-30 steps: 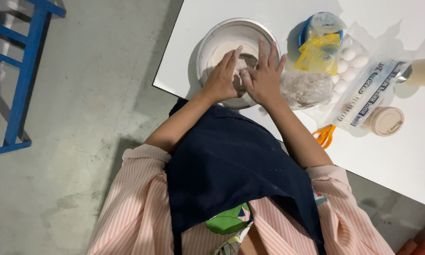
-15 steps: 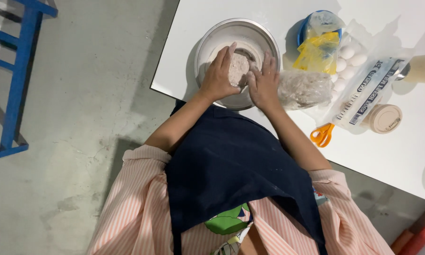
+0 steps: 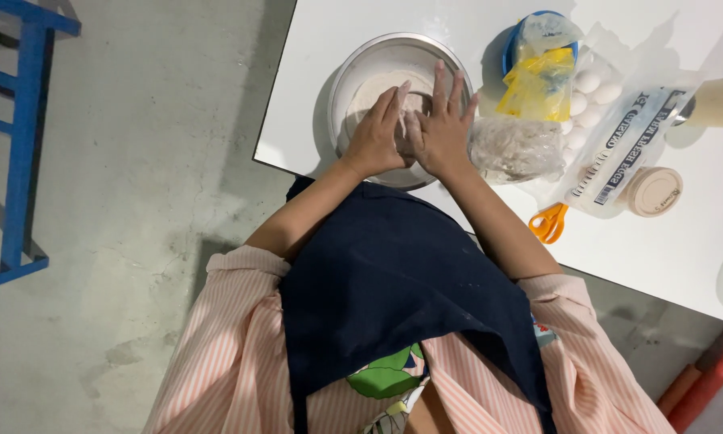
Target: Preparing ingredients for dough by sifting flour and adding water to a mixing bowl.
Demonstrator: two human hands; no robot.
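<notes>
Head view, looking straight down. Both hands inside a round metal bowl [image 3: 361,68] near the front edge of the white bench [image 3: 474,241]. Left hand [image 3: 375,137] flat on a pale lump of dough [image 3: 377,84] in the bowl, fingers together and stretched forward, grip wide and pressing, holding nothing closed. Right hand [image 3: 444,124] just beside it, touching the left one at the thumb side, fingers spread and pointing away from the body, palm down on the dough, grip also wide. Dough partly hidden under both palms, only the far part visible against the bowl wall.

To the right of the bowl, touching its rim or very near: a clear plastic bag [image 3: 518,149] with greyish contents. Behind it a yellow bag [image 3: 538,84] lying over a blue-rimmed container [image 3: 510,44]. Further right a tray of white eggs [image 3: 590,84], a long printed plastic packet [image 3: 622,153], a round beige lid [image 3: 653,191]. Orange scissor handles [image 3: 549,223] near the right forearm.

Below, dark blue apron [image 3: 394,289] over a pink striped shirt [image 3: 217,354]. Grey concrete floor [image 3: 136,161] at left with a blue metal frame [image 3: 24,145].
</notes>
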